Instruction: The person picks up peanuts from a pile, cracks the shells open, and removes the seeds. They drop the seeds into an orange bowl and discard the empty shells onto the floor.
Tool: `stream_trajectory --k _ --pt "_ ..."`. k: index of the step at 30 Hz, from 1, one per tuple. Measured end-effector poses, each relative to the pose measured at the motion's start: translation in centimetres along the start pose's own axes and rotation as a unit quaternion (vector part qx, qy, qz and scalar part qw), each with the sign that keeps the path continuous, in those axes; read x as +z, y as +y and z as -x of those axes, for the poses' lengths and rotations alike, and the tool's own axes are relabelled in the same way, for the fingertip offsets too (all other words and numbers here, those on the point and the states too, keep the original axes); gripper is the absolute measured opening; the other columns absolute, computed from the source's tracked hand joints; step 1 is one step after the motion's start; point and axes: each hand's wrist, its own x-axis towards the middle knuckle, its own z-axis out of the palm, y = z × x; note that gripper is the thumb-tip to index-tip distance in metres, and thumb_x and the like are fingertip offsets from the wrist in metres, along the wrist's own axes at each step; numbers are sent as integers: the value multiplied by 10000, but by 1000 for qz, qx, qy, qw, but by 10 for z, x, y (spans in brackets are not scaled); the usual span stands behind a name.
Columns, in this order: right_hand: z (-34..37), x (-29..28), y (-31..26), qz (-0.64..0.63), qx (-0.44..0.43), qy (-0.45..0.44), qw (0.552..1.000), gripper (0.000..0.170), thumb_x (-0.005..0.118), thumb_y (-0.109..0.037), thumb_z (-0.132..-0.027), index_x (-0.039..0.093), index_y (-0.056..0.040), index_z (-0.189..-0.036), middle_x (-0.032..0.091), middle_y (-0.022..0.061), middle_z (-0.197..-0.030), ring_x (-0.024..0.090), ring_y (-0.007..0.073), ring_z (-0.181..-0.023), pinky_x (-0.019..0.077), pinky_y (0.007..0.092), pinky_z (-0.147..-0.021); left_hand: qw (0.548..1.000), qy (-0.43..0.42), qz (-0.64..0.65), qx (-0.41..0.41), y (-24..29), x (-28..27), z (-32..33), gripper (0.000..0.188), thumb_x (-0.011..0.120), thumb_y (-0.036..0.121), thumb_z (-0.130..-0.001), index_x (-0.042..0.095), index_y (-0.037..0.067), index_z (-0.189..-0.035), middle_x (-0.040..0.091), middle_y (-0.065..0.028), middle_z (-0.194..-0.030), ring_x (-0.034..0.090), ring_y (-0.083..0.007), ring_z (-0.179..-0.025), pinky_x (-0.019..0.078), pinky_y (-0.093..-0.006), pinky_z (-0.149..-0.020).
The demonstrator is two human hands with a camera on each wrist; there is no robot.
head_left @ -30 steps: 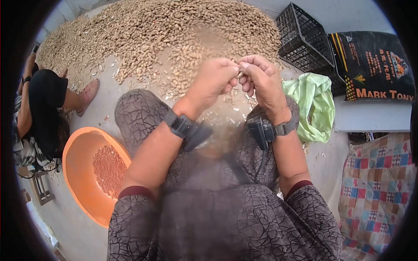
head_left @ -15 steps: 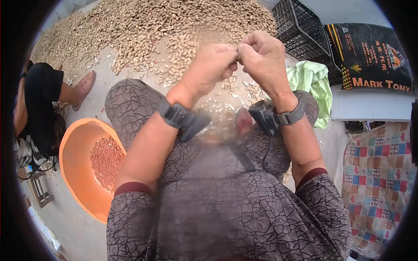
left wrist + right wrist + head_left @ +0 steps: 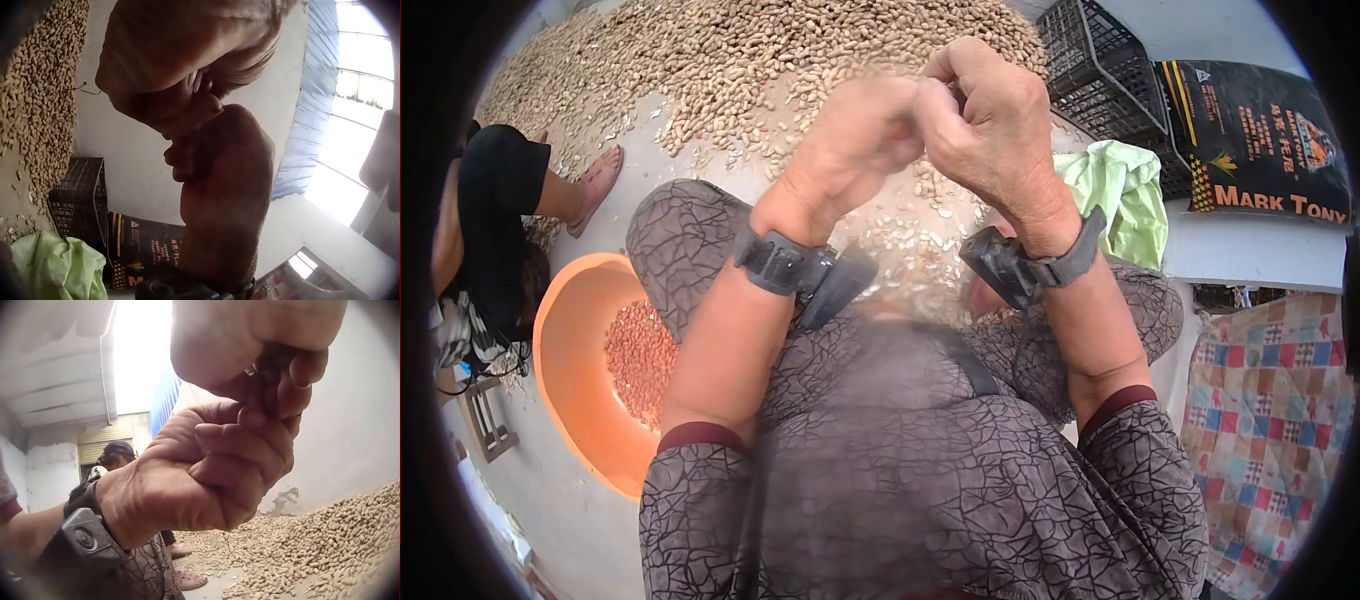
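Note:
Both hands meet at their fingertips, raised above the lap and in front of the peanut pile. In the head view my left hand (image 3: 840, 140), slightly blurred, has its fingers curled in against the right. My right hand (image 3: 995, 130) bends its thumb and index finger together at the same spot. A small pale bit of a peanut (image 3: 251, 370) shows between the curled fingers in the right wrist view; the fingers hide most of it. The left wrist view shows the right hand (image 3: 187, 62) above and the left hand (image 3: 228, 194) below, fingertips together.
Unshelled peanuts (image 3: 760, 50) spread across the floor ahead, with loose shells (image 3: 900, 240) nearer. An orange basin (image 3: 560, 350) of red kernels stands left. Another person's foot (image 3: 597, 188) is beyond it. A green bag (image 3: 1115, 195), black crate (image 3: 1105, 80) and black sack (image 3: 1260, 140) lie right.
Both hands have risen toward the head camera, fingertips staying together. The right hand has turned, so its back shows more. The knees have spread apart.

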Motion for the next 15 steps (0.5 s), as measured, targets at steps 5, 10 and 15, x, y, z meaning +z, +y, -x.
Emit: stream_trajectory --k 5,10,15 --pt "0 6 6 -81 42 8 996 76 541 -106 -699 547 -38 -666 539 145 -517 574 305 -486 463 386 -475 996 -94 6 -7 -2 -21 1 174 569 198 -859 631 35 -856 557 18 -760 515 -60 -755 441 -220 -682" --pt "3 6 13 -121 50 -63 989 109 543 -129 -698 549 -36 -642 550 163 -543 576 328 -510 462 407 -494 997 -45 -56 -5 3 -6 9 142 575 180 -859 624 49 -878 545 28 -748 507 -39 -711 451 -219 -718" --pt "11 11 20 -112 50 -86 989 112 551 -143 -680 558 -36 -649 551 174 -547 573 348 -523 462 422 -503 997 -46 -22 -60 -5 -31 6 133 562 141 -860 620 44 -931 539 35 -751 508 -37 -677 458 -219 -753"
